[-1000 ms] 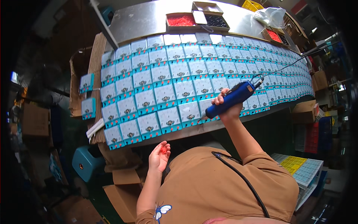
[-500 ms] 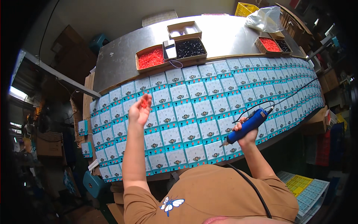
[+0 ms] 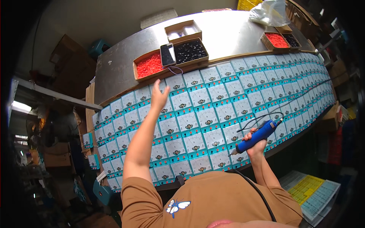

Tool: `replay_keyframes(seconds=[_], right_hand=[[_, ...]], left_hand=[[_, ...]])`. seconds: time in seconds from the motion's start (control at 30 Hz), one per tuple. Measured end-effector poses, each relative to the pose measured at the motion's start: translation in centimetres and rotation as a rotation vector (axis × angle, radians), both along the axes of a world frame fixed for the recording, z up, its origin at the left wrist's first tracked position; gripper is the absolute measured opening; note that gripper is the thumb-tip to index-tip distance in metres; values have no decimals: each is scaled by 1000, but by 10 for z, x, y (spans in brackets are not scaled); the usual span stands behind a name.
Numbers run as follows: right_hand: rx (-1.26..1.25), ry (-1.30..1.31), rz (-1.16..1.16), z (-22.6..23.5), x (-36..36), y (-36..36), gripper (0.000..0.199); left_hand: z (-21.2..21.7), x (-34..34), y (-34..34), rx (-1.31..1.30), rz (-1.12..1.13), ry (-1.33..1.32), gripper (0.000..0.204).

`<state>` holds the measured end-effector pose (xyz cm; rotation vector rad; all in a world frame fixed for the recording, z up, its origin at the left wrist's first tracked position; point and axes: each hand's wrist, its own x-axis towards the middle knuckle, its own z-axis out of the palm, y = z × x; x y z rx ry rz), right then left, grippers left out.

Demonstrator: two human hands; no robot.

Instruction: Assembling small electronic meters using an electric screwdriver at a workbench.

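My left hand [image 3: 159, 95] is stretched forward over the far rows, fingers apart, with nothing visible in it. Just beyond its fingertips stands a cardboard box [image 3: 135, 72] of small red plastic parts [image 3: 150, 65]. My right hand [image 3: 257, 145] is wrapped round a blue electric screwdriver [image 3: 257, 137], whose tip points left and down over the near rows. A black cord trails from the tool's upper end. Under both hands lie many white-faced panel meters [image 3: 202, 136] with teal bases, set in close rows; red and black pieces show along their lower edges.
A phone [image 3: 168, 54] lies across the box beside black plastic parts [image 3: 189, 51]. Behind sits a shallow carton [image 3: 182, 31]. At the far right are another box of red parts [image 3: 276, 40] and a clear plastic bag [image 3: 268, 13]. A metal bar [image 3: 61, 93] crosses at left.
My left hand has moved forward toward the red parts box, and its fingers have spread; the red pieces seen in its palm no longer show. My right hand still holds the screwdriver, slightly lower.
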<state>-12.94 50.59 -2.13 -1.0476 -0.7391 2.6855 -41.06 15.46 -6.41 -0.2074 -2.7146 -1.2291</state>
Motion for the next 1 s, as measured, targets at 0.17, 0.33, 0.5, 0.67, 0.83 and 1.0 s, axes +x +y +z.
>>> replay_keyframes(seconds=[0.17,0.33,0.5,0.67,0.83,1.0], right_hand=[[23,-36,-28,11,10,-17,34],[45,14,-2,34,27,-34,43],[-6,7,-15,57,42,-23,46],[108,132,54,89,42,30,70],[397,102,312,115,13,132,43],[827,-9,609,140,-53,268,35]], left_hand=[[-30,185,65,-362,-461,-3,71],[-55,229,64,-534,-470,46,68],[-57,232,69,-551,-463,93,66],[-56,235,72,-580,-447,102,65],[-49,236,82,-581,-455,41,65],[-40,234,87,-660,-460,-26,74]])
